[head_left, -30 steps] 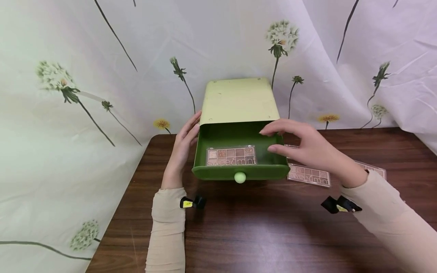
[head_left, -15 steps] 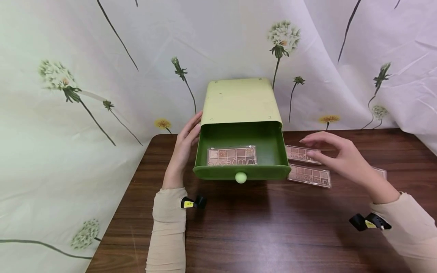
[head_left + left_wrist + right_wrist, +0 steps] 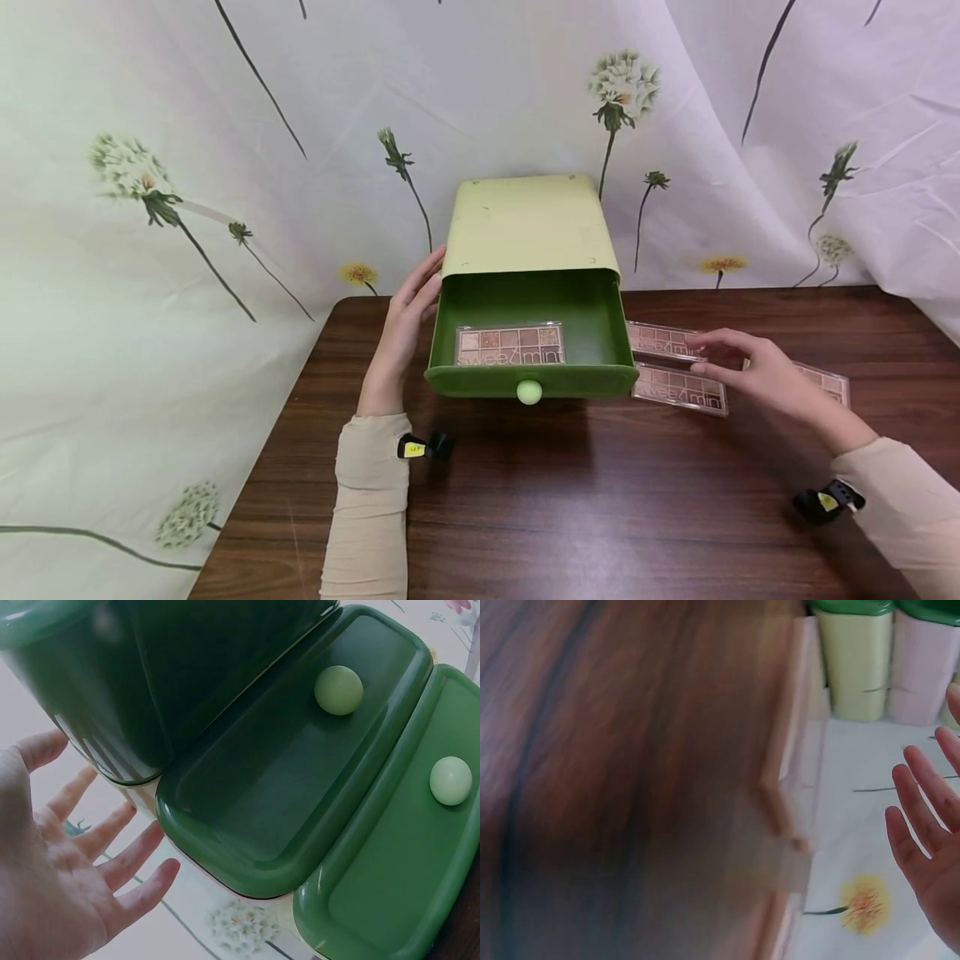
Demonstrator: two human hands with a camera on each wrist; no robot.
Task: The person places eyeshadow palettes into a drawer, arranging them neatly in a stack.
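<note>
A drawer cabinet (image 3: 536, 221) with a pale yellow top has its green top drawer (image 3: 600, 333) pulled out. Inside the drawer lies an eyeshadow palette (image 3: 510, 337) with a clear lid. My left hand (image 3: 401, 333) rests against the cabinet's left side; in the left wrist view its fingers (image 3: 112, 832) are spread. To the right, my right hand (image 3: 765, 375) is low over the table, with thumb and index fingertips at the right end of the far palette (image 3: 656, 337). A nearer palette (image 3: 671, 387) lies just in front. The right wrist view shows that hand's fingers (image 3: 922, 795) loosely extended.
Another palette (image 3: 832, 383) lies partly behind the right hand. Two lower drawers with round knobs (image 3: 339, 690) are closed. The dark wooden table (image 3: 510, 517) ends at a white cloth (image 3: 300, 100) with dandelion prints behind it.
My right hand has moved from over the open drawer rightward and down to the far palette on the table. The left hand has stayed at the cabinet's side.
</note>
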